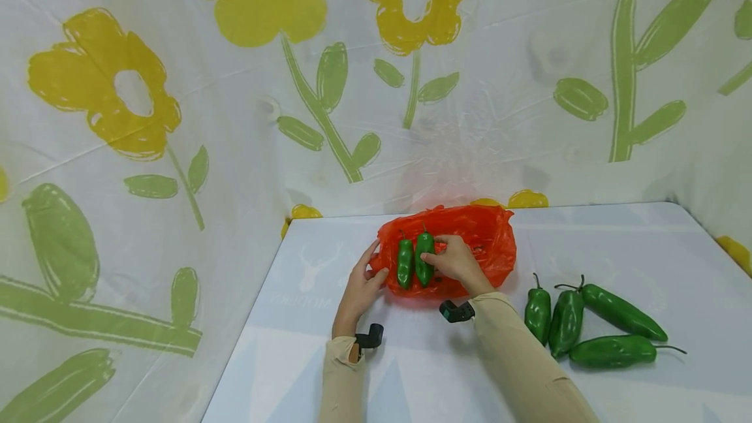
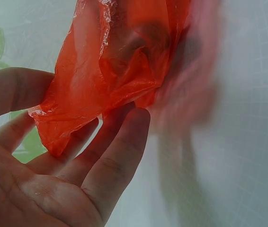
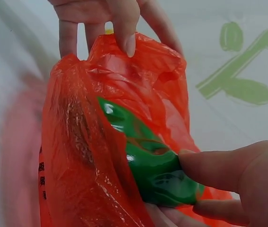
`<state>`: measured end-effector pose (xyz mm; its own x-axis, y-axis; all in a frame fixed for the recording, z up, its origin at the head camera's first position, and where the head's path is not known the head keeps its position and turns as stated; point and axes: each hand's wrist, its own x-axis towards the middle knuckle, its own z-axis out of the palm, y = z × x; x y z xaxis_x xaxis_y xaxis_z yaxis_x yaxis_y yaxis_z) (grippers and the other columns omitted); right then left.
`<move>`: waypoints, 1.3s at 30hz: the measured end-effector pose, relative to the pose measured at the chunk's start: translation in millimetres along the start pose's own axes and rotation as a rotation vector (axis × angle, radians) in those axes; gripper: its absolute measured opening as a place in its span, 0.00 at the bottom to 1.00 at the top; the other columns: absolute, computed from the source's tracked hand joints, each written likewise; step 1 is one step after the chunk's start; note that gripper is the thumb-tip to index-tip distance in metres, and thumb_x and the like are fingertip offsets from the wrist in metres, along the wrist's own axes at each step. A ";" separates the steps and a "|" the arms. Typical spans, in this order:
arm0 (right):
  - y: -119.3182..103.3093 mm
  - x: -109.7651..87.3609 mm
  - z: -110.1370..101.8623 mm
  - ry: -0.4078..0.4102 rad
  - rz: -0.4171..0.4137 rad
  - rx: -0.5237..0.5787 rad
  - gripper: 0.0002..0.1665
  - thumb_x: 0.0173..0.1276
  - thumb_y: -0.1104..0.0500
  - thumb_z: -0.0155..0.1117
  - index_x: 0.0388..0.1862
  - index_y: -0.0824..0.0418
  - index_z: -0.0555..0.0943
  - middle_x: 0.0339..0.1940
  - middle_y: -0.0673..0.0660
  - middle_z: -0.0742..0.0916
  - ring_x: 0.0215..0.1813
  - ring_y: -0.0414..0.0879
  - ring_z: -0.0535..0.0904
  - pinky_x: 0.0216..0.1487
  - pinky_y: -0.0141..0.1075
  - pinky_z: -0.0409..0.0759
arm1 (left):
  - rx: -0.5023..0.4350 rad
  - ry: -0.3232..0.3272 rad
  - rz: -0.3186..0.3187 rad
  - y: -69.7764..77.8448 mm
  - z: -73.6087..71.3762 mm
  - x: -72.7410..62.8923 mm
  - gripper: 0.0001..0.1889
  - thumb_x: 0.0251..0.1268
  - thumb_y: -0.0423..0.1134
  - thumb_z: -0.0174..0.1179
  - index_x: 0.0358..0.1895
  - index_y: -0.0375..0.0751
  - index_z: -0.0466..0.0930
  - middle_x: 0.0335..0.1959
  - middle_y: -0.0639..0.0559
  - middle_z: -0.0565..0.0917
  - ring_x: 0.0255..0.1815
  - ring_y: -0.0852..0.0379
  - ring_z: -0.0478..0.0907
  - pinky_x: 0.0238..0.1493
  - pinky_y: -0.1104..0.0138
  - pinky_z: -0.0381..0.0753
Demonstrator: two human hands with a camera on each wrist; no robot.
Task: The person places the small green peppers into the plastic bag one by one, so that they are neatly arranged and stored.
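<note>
White cloth [image 1: 499, 129] with big yellow flowers and green leaves hangs behind a pale bench [image 1: 299, 318]. A red plastic bag [image 1: 498, 240] sits near the far edge of the bench, just below the middle of the frame. Two green peppers lie in the bag, side by side. The right grip [image 1: 461, 263] pinches the right pepper [image 1: 424, 244] between its thumb and fingers, and the left pepper [image 1: 405, 263] is just beside it. The left grip [image 1: 361, 287] holds the left end of the bag, with its thumb on one side and its fingers on the other. Four more green peppers [image 1: 567, 323] lie on the bench at the lower right of the frame, and only the head view shows them. The left wrist view shows the left palm and how the thin bag hangs between the thumb and the fingers. Only the right wrist view shows small black marks [image 3: 41, 179] on the bag, at the left of that frame.
</note>
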<state>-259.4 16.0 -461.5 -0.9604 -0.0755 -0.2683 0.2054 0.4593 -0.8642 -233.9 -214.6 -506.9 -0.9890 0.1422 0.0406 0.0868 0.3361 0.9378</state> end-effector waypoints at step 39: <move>9.2 12.3 12.7 0.024 0.016 -0.132 0.39 0.69 0.56 0.72 0.74 0.68 0.71 0.62 0.68 0.84 0.47 0.53 0.85 0.51 0.46 0.91 | -0.003 -0.003 0.021 4.3 2.7 -1.2 0.34 0.76 0.38 0.56 0.82 0.57 0.59 0.70 0.39 0.74 0.43 0.52 0.81 0.49 0.60 0.89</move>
<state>-267.0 8.1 -478.2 -0.9617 -0.0464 -0.2702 0.1960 0.5731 -0.7957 -232.1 -210.8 -503.9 -0.9866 0.1519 0.0593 0.1073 0.3305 0.9377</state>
